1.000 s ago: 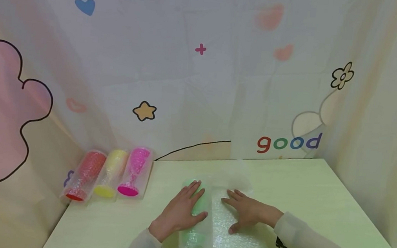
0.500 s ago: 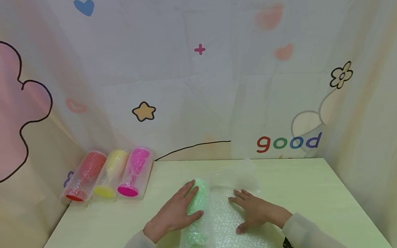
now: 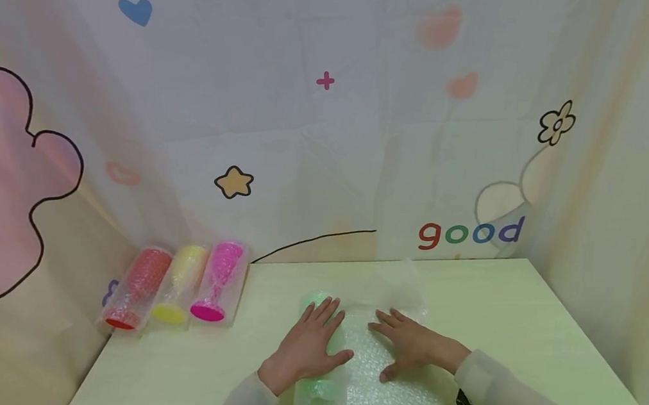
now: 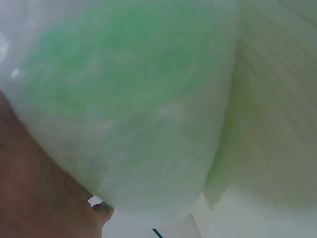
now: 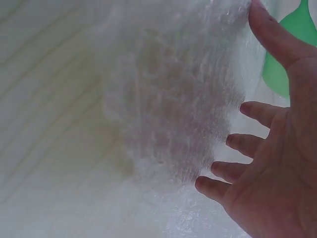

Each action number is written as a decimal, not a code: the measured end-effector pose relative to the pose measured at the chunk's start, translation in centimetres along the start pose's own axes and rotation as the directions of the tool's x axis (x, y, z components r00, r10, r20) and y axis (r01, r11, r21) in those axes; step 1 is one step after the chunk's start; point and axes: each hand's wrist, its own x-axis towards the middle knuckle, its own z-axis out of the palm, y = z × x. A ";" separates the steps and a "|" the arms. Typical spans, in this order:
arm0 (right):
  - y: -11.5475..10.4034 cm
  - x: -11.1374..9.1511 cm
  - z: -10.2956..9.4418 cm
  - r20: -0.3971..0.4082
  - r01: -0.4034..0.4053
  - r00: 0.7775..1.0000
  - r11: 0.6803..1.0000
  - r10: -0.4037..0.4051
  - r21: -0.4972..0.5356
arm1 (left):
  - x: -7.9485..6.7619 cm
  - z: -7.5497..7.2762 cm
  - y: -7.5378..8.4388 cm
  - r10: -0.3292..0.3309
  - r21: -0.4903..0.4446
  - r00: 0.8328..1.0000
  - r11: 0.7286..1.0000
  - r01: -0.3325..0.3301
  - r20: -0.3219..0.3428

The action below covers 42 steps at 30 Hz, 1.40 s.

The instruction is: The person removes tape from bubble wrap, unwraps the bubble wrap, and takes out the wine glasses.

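A green goblet [image 3: 321, 389] lies under layers of bubble wrap [image 3: 381, 378] near the front of the table. My left hand [image 3: 304, 354] rests on the wrapped goblet, fingers spread and straight, hiding its middle. Close up in the left wrist view, the cloudy wrap [image 4: 148, 163] covers the green shape beside the hand. To the right, my right hand [image 3: 417, 344] touches the flat part of the sheet with spread fingers. The right wrist view shows its fingertips [image 5: 205, 186] along the wrap, with part of the green goblet [image 5: 277, 72] beyond the thumb.
Wrapped red [image 3: 140, 283], yellow [image 3: 180, 286] and pink [image 3: 222, 280] goblets lie side by side at the table's back left. A thin flap of wrap [image 3: 392, 285] extends toward the back edge. A printed curtain [image 3: 319, 131] stands behind the pale table [image 3: 483, 306].
My left hand shifts left, then forward and right over the wrapped goblet. My right hand slides right across the sheet, then slightly back left.
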 end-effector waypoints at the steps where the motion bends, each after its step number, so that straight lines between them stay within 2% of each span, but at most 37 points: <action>1: 0.1 0.0 0.1 -0.001 -0.002 1.000 1.000 0.002 0.002 | -0.2 0.1 -0.4 -0.008 0.005 1.000 1.000 0.008 -0.002; 4: 0.5 -0.1 0.3 0.006 -0.014 1.000 1.000 0.014 0.008 | -0.7 0.1 -1.3 -0.010 -0.024 1.000 1.000 0.010 -0.014; 11: 1.4 -0.5 0.3 0.012 -0.021 1.000 1.000 0.021 0.022 | -1.4 -0.1 -2.2 -0.011 -0.074 1.000 0.997 0.010 -0.022; 19: 2.3 -1.1 0.3 0.011 -0.022 1.000 0.999 0.021 0.028 | -2.4 -0.2 -3.6 -0.042 -0.150 0.998 0.988 0.034 -0.052; 28: 3.1 -1.9 -0.2 0.025 -0.051 0.998 0.998 0.050 0.048 | -3.6 -0.7 -4.9 -0.008 -0.204 0.999 0.979 0.001 -0.037; 36: 3.4 -1.9 -0.2 0.035 -0.076 0.997 0.996 0.075 0.051 | -3.6 -0.5 -5.1 -0.015 -0.200 0.999 0.980 0.007 -0.041; 42: 3.4 -1.9 -0.1 0.037 -0.080 0.996 0.996 0.079 0.044 | -3.3 -1.2 -4.2 -0.023 -0.185 0.998 0.983 0.012 -0.062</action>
